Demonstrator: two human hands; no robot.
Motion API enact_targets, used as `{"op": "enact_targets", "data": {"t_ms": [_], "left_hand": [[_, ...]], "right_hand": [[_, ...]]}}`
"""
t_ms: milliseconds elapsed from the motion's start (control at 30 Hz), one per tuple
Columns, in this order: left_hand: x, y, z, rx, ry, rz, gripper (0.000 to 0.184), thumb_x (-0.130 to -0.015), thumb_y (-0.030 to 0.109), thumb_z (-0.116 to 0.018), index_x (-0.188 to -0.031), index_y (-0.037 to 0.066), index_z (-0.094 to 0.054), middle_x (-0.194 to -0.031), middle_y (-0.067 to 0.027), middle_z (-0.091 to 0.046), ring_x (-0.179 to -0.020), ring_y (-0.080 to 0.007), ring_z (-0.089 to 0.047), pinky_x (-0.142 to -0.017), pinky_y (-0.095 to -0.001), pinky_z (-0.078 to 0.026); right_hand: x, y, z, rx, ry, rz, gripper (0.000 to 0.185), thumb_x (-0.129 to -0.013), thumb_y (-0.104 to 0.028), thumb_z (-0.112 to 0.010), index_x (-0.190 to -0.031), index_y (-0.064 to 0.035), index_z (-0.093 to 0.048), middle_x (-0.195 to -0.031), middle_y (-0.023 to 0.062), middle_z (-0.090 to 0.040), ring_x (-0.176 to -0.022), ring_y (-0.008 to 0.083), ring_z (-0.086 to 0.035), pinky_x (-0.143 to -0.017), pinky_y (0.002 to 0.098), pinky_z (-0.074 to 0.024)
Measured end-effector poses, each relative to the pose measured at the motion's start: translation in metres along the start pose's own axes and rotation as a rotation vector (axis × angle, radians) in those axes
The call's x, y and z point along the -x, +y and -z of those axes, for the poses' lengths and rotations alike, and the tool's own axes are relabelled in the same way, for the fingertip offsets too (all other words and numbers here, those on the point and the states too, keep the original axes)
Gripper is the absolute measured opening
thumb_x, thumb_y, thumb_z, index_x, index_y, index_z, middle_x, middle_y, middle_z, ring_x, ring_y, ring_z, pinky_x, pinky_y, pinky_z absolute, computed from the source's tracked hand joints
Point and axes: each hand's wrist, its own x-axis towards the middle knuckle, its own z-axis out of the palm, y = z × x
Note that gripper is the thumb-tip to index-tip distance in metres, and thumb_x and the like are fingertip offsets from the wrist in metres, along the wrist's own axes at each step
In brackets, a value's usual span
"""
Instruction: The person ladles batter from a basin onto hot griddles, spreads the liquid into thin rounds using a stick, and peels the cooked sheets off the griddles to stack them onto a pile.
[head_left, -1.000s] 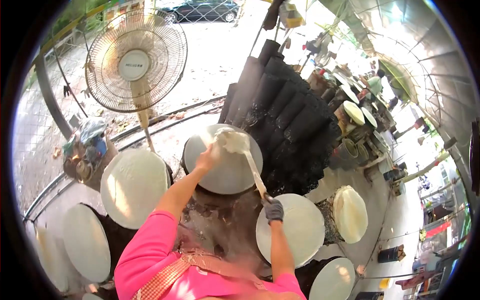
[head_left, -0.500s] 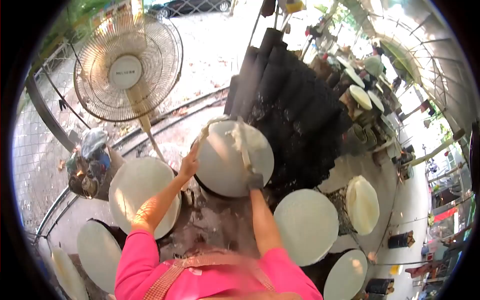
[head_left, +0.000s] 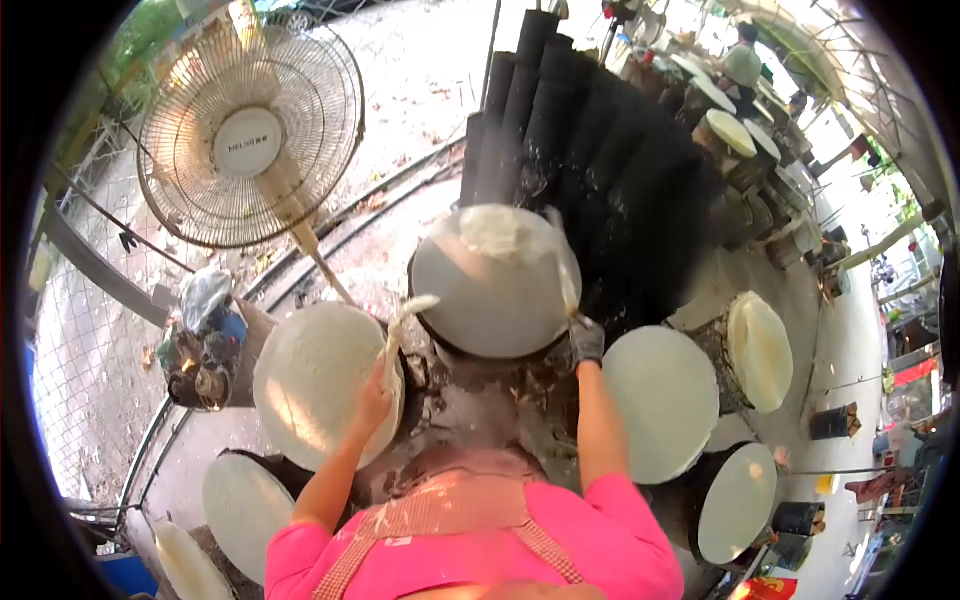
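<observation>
In front of me is a round grey griddle-like plate (head_left: 490,300) with a lump of whitish paste or dough (head_left: 500,232) near its far edge. My right hand (head_left: 587,340), in a grey glove, is closed around a stick smeared with pale paste (head_left: 567,265), held along the plate's right edge. My left hand (head_left: 374,402), bare, grips a pale curved strip (head_left: 403,318), which looks coated in paste, and I cannot make out its exact kind. That hand is over the right side of the round white-topped drum on the left (head_left: 322,385).
A standing fan (head_left: 248,142) is at the far left. Dark stacked cylinders (head_left: 610,190) rise behind the plate. More pale discs lie around: right (head_left: 660,405), lower right (head_left: 738,503), lower left (head_left: 248,515). A bulging sheet (head_left: 760,350) stands at the right. A cluttered bin (head_left: 215,360) is at the left.
My left hand has come back from the plate's left edge toward me. My right hand has swung outward, taking the stick from the paste to the plate's right edge. The camera view has shifted.
</observation>
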Motion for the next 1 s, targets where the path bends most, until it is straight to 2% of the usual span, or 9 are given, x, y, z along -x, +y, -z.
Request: {"op": "enact_targets", "data": {"t_ms": [133, 233, 333, 433, 567, 633, 700, 800, 1000], "left_hand": [[-0.001, 0.017, -0.003, -0.048, 0.018, 0.008, 0.059, -0.068, 0.0, -0.041, -0.126, 0.005, -0.032, -0.12, -0.0222, -0.041, -0.105, -0.0374, -0.043, -0.088, -0.0378, -0.034], [0.005, 0.03, -0.013, -0.066, -0.01, 0.143, 0.057, -0.069, 0.002, -0.041, -0.125, 0.004, -0.033, -0.119, -0.0223, -0.042, -0.108, -0.037, -0.04, -0.09, -0.0391, -0.032], [0.011, 0.012, -0.018, -0.277, 0.076, 0.084, 0.055, -0.068, 0.003, -0.042, -0.123, 0.005, -0.037, -0.118, -0.0207, -0.045, -0.111, -0.0341, -0.042, -0.092, -0.0333, -0.033], [0.009, 0.044, -0.017, -0.121, 0.049, 0.305, 0.055, -0.069, 0.004, -0.042, -0.123, 0.007, -0.037, -0.113, -0.0214, -0.048, -0.105, -0.0353, -0.045, -0.088, -0.0359, -0.036], [0.009, 0.061, -0.022, -0.079, 0.039, 0.416, 0.056, -0.069, 0.005, -0.042, -0.124, 0.008, -0.037, -0.113, -0.0212, -0.048, -0.106, -0.0346, -0.045, -0.088, -0.0353, -0.035], [0.0, 0.057, -0.021, -0.139, 0.067, 0.36, 0.057, -0.068, 0.005, -0.044, -0.124, 0.009, -0.037, -0.113, -0.0206, -0.048, -0.106, -0.0341, -0.045, -0.088, -0.0348, -0.036], [0.008, 0.042, -0.028, -0.266, 0.113, 0.235, 0.056, -0.069, 0.005, -0.046, -0.124, 0.01, -0.038, -0.107, -0.0213, -0.051, -0.1, -0.0369, -0.047, -0.084, -0.04, -0.038], [0.01, 0.05, -0.03, -0.259, 0.108, 0.346, 0.056, -0.068, 0.004, -0.047, -0.123, 0.01, -0.038, -0.112, -0.0199, -0.049, -0.103, -0.0357, -0.046, -0.086, -0.0391, -0.037], [0.036, 0.07, -0.021, 0.169, 0.13, 0.68, 0.07, -0.065, -0.002, -0.04, -0.131, 0.019, -0.026, -0.069, -0.0076, -0.051, -0.042, -0.0138, -0.041, -0.038, -0.0271, -0.036]], "right_hand": [[0.009, 0.017, -0.068, 0.932, 0.224, 0.146, 0.035, -0.074, -0.02, -0.057, -0.106, -0.0058, -0.054, -0.102, 0.0161, -0.055, -0.091, 0.031, -0.051, -0.075, 0.0395, -0.0438], [-0.081, 0.098, -0.028, 1.107, -0.116, 0.438, 0.045, -0.069, -0.018, -0.062, -0.111, -0.0066, -0.05, -0.115, 0.0173, -0.049, -0.106, 0.0325, -0.044, -0.085, 0.0414, -0.0393], [-0.052, 0.008, 0.024, -0.477, -0.268, -0.161, 0.031, -0.072, -0.016, -0.063, -0.102, -0.0105, -0.058, -0.086, 0.0105, -0.062, -0.078, 0.0279, -0.059, -0.066, 0.0418, -0.0484], [-0.083, 0.063, 0.0, 0.558, -0.19, 0.066, 0.026, -0.077, -0.018, -0.055, -0.102, -0.0141, -0.058, -0.087, 0.0062, -0.061, -0.07, 0.0197, -0.054, -0.058, 0.0352, -0.0446], [-0.068, 0.048, 0.011, 0.347, -0.453, 0.528, 0.016, -0.078, -0.02, -0.056, -0.089, -0.0112, -0.062, -0.078, 0.0048, -0.061, -0.053, 0.0121, -0.051, -0.044, 0.0264, -0.0414], [-0.084, 0.011, 0.046, 0.32, -0.536, 0.069, 0.028, -0.08, -0.017, -0.049, -0.106, -0.0107, -0.055, -0.099, 0.0048, -0.059, -0.088, 0.022, -0.056, -0.074, 0.029, -0.0456], [-0.082, -0.066, 0.023, 0.226, -0.284, -0.406, 0.024, -0.079, -0.023, -0.052, -0.097, -0.0089, -0.06, -0.088, 0.0027, -0.061, -0.072, 0.019, -0.056, -0.064, 0.0298, -0.0447], [-0.047, -0.093, -0.011, 0.328, -0.387, -0.362, 0.03, -0.08, -0.028, -0.049, -0.103, -0.0112, -0.057, -0.1, -0.0003, -0.057, -0.086, 0.0143, -0.051, -0.068, 0.0286, -0.043], [-0.068, -0.084, 0.021, 0.39, -0.471, -0.343, 0.027, -0.076, -0.028, -0.059, -0.091, -0.006, -0.061, -0.082, 0.0001, -0.06, -0.071, 0.0119, -0.053, -0.058, 0.0283, -0.0436]]}}
